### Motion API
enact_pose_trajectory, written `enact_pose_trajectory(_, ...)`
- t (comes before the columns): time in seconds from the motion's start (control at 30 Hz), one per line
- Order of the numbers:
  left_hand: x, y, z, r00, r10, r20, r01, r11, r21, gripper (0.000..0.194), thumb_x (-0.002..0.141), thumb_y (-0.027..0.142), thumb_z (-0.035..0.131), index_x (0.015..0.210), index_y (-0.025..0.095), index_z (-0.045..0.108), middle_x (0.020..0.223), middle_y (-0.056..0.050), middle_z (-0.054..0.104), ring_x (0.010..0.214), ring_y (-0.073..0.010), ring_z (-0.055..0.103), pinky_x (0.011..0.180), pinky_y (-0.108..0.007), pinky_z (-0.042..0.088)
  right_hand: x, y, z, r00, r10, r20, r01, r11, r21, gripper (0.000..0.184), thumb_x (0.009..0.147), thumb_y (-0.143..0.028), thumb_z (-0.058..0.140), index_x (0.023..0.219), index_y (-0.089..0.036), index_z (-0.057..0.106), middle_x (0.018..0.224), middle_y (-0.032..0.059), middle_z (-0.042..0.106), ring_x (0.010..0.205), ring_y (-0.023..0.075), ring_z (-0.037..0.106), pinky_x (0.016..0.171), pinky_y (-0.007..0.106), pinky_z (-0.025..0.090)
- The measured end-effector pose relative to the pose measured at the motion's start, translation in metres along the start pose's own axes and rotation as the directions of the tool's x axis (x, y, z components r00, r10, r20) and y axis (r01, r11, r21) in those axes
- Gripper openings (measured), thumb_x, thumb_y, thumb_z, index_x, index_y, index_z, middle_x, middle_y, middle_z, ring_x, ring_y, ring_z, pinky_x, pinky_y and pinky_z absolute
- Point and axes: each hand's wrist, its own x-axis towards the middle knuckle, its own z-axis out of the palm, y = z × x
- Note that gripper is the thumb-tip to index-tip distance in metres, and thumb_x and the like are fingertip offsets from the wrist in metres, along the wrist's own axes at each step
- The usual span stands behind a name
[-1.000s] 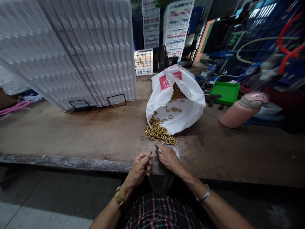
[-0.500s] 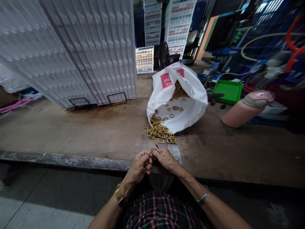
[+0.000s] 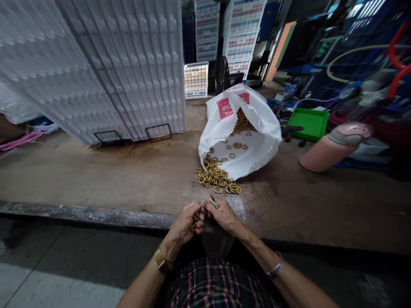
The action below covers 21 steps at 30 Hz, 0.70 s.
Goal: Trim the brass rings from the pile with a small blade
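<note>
My left hand (image 3: 185,223) is closed around several brass rings at the near edge of the workbench (image 3: 96,175). My right hand (image 3: 224,216) is closed on a small pointed metal tool (image 3: 213,201), its fingertips touching the left hand's. Just beyond the hands lies a pile of brass rings (image 3: 217,177) spilling from a white plastic bag (image 3: 257,141) that lies open on its side, with more rings inside. A crumpled clear plastic sheet (image 3: 237,203) sits under my right hand.
Tall stacks of translucent white trays (image 3: 96,64) lean at the back left. A pink flask (image 3: 327,147) lies on its side at right, behind it a green tray (image 3: 307,123). White crates (image 3: 239,38) are stacked far back. A metal strip (image 3: 80,214) edges the bench.
My hands have come together: a second ago they were a little apart, the left holding up a ring. Now the fingertips meet over the rings in the left hand.
</note>
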Motion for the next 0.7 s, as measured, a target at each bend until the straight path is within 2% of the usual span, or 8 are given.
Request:
enact_pose_trajectory(0.1, -0.0003, 0.0016, -0.0013, 1.000, -0.027, 0.015, 0.027, 1.000, -0.007, 0.028, 0.072, 0.040, 0.062, 0.070, 0.015, 0.051, 0.051, 0.004, 0.050, 0.033, -0.0032, 0.040, 0.032, -0.014, 0.027, -0.0008, -0.0010, 0.0004, 1.000, -0.004, -0.010, 0.004, 1.000, 0.004, 0.032, 0.081, -0.040, 0.042, 0.060, -0.018, 0.050, 0.053, -0.0034, 0.047, 0.052, 0.0091, 0.042, 0.050, 0.021, 0.032)
enact_pose_trajectory(0.23, -0.0011, 0.0010, -0.0022, 0.999, -0.005, 0.051, 0.005, 1.000, -0.007, 0.025, 0.073, 0.038, 0.061, 0.073, 0.014, 0.052, 0.054, 0.004, 0.051, 0.035, -0.0032, 0.040, 0.031, -0.014, 0.029, -0.0007, -0.0025, 0.0015, 0.999, 0.026, -0.020, -0.026, 0.999, 0.021, 0.031, 0.080, -0.038, 0.042, 0.059, -0.018, 0.051, 0.054, -0.0030, 0.049, 0.052, 0.0090, 0.043, 0.051, 0.021, 0.033)
enact_pose_trajectory(0.7, 0.0007, -0.0006, -0.0040, 1.000, -0.005, 0.002, 0.005, 0.999, -0.033, 0.024, 0.069, 0.034, 0.066, 0.075, 0.014, 0.054, 0.057, 0.004, 0.052, 0.038, -0.0034, 0.042, 0.033, -0.014, 0.031, -0.0033, -0.0085, 0.0038, 0.998, 0.053, -0.045, -0.054, 0.999, -0.010, 0.032, 0.083, -0.035, 0.040, 0.061, -0.016, 0.054, 0.054, -0.0032, 0.050, 0.051, 0.0079, 0.044, 0.051, 0.019, 0.033)
